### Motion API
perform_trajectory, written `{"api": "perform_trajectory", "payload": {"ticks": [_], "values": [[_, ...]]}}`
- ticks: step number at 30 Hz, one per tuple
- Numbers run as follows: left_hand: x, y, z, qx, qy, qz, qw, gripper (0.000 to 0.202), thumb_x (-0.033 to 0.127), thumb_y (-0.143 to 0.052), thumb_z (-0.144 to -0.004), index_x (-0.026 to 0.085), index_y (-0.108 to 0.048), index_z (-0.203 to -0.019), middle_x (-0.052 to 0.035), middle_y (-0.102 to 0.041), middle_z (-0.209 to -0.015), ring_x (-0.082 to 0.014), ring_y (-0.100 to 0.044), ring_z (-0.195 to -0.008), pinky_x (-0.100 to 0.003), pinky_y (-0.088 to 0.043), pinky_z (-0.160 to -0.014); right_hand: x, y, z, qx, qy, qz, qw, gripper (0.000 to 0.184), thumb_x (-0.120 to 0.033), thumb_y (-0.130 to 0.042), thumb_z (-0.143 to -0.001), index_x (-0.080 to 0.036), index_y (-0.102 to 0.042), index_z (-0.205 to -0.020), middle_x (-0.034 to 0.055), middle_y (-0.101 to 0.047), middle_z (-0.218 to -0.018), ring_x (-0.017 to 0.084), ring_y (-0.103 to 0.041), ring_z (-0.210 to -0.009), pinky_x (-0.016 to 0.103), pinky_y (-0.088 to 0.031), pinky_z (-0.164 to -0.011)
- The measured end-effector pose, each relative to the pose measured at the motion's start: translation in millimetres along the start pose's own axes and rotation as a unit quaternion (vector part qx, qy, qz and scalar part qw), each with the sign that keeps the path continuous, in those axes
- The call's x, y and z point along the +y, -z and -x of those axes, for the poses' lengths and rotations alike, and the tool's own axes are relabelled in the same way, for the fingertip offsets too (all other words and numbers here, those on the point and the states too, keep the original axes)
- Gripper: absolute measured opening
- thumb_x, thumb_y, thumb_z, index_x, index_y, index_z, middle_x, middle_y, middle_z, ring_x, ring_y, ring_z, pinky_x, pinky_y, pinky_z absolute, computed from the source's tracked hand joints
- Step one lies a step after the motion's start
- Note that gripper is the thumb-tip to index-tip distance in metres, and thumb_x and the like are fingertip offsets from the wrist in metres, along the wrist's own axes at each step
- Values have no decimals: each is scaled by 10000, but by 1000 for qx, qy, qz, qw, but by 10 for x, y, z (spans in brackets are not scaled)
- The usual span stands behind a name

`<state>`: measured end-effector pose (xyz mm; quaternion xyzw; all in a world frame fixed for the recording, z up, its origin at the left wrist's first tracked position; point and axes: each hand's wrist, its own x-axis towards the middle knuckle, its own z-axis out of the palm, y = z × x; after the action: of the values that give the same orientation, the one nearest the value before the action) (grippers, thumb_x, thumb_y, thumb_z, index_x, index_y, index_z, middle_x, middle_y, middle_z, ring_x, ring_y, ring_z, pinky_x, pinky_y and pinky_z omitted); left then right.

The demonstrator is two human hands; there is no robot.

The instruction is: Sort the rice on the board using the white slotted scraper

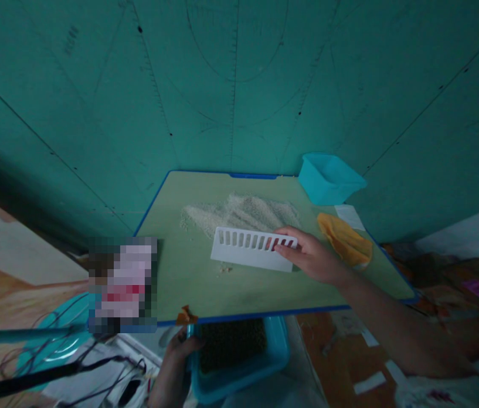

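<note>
My right hand [303, 253] is closed on the right end of a white slotted plastic piece [250, 258], fingers through or behind its slots. The piece stands tilted on the pale green tabletop [180, 277], at the near side of a spread heap of pale granules [243, 211]. A few loose bits lie just in front of it. Below the table's front edge, my left hand [182, 348] grips the left rim of a blue plastic basin [279, 360]. Dark, fine-grained material [233, 343] fills part of that basin; I cannot tell its kind.
Another blue basin [333, 178] stands at the table's back right corner. Nearer lie a yellow cloth [345, 241] and a white sheet [350, 217]. A blurred-out item [124, 283] sits at the left edge. Brown tape [186, 314] marks the front edge. Cables hang at lower left; a green wall [231, 85] rises behind.
</note>
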<state>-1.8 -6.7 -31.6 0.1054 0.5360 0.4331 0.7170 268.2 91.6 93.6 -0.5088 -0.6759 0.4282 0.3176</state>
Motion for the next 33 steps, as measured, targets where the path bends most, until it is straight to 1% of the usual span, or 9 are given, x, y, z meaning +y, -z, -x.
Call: {"api": "perform_trajectory", "payload": {"ticks": [4, 9, 14, 18, 21, 23, 27, 31, 33], "values": [[6, -19, -11, 9, -1, 2, 1000, 232, 147, -725, -440, 196, -700, -665, -15, -752, -596, -274, -710, -651, -322, -546, -550, 2, -7, 0, -6, -10, -6, 1000, 227, -319, -525, -819, -182, -563, -996, 23, -601, -849, 143, -545, -711, 231, -413, -566], [-14, 16, -14, 3, 2, 9, 1000, 247, 152, -721, -462, 198, -704, -703, -13, -764, -627, -260, -712, -657, -309, -544, -551, 7, -16, 20, -8, -11, -15, 1000, 237, -342, -534, -820, -188, -576, -994, 28, -612, -866, 156, -562, -735, 250, -433, -600], [3, -18, 18, 14, 3, 3, 1000, 258, 137, -709, -434, 202, -701, -684, 5, -734, -553, -278, -713, -651, -323, -547, -544, -1, -14, 40, -20, -4, -27, 999, 217, -325, -543, -815, -198, -594, -984, 23, -621, -869, 155, -575, -744, 253, -446, -627], [8, -23, 18, 24, 6, 1, 1000, 237, 130, -705, -434, 207, -692, -657, -1, -742, -573, -276, -713, -652, -330, -552, -565, -4, -12, 48, -17, -5, -29, 999, 227, -324, -542, -819, -195, -587, -1000, 28, -626, -893, 153, -578, -757, 239, -445, -612], [4, -16, 9, 14, -3, -4, 1000, 241, 142, -704, -453, 203, -701, -686, -5, -749, -594, -265, -712, -649, -323, -554, -575, -10, -18, 51, -19, -15, -29, 999, 232, -318, -546, -807, -188, -582, -997, 29, -624, -884, 150, -575, -750, 231, -440, -593], [3, -19, 9, 7, -6, -6, 1000, 242, 149, -700, -466, 200, -705, -702, -2, -740, -571, -264, -710, -642, -318, -551, -557, -17, -24, 55, -23, -22, -32, 999, 238, -318, -550, -798, -185, -580, -992, 29, -621, -876, 149, -574, -748, 228, -438, -588], [5, -27, 21, 14, -8, -11, 1000, 238, 148, -698, -458, 204, -702, -690, -1, -727, -537, -272, -709, -630, -318, -548, -531, -24, -29, 71, -17, -30, -42, 999, 257, -336, -557, -788, -183, -574, -993, 28, -610, -864, 147, -568, -740, 224, -437, -577], [5, -14, 27, 10, -3, 2, 1000, 237, 140, -704, -447, 207, -694, -674, -6, -745, -579, -276, -710, -634, -329, -552, -541, -31, -23, 101, -33, -31, -47, 998, 235, -325, -557, -801, -186, -577, -989, 21, -604, -843, 139, -561, -719, 217, -431, -556], [6, -7, 29, 9, 0, 0, 1000, 232, 136, -705, -462, 205, -694, -683, -7, -747, -584, -278, -712, -640, -338, -557, -559, -36, -17, 116, -29, -30, -46, 998, 226, -323, -556, -804, -189, -576, -985, 20, -599, -841, 137, -555, -719, 217, -430, -560]]}}
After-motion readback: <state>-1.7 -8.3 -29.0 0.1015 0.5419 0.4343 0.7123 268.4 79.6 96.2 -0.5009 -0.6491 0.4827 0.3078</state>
